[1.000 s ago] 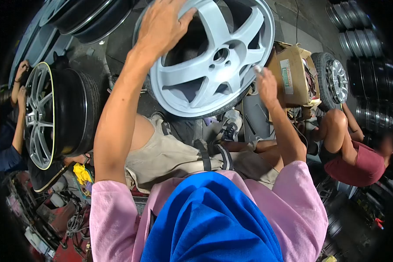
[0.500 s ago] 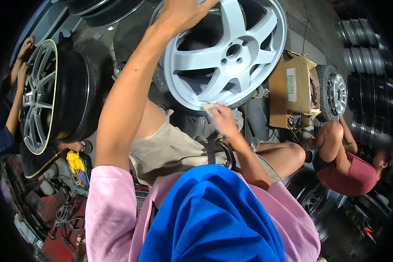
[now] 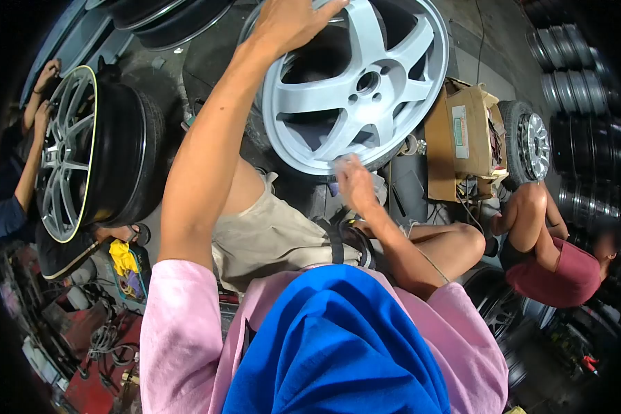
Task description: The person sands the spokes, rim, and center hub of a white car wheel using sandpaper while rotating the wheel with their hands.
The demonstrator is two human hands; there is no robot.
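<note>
A pale grey alloy wheel rim [image 3: 338,131] with broad spokes stands tilted in front of me. My left hand [image 3: 293,22] is at its upper left, closed on the wheel, a finger or thumb stretched toward a spoke; the frame's top edge cuts off the other fingers. At the lower lip of the rim, my right hand [image 3: 356,183] pinches a small pale pad [image 3: 341,164] against the edge. Motion smears the pad and fingertips, so its material is unclear.
An open cardboard box [image 3: 468,131] stands right of the wheel. Farther right, a crouching person [image 3: 552,269] is beside a tyred wheel [image 3: 531,146]; stacked rims [image 3: 586,145] line that side. At left, another person's hands [image 3: 45,90] touch a spoked wheel [image 3: 69,152].
My right hand has shifted slightly along the lower rim edge with the pad. My left hand stays at the upper left of the wheel. The view has moved a little.
</note>
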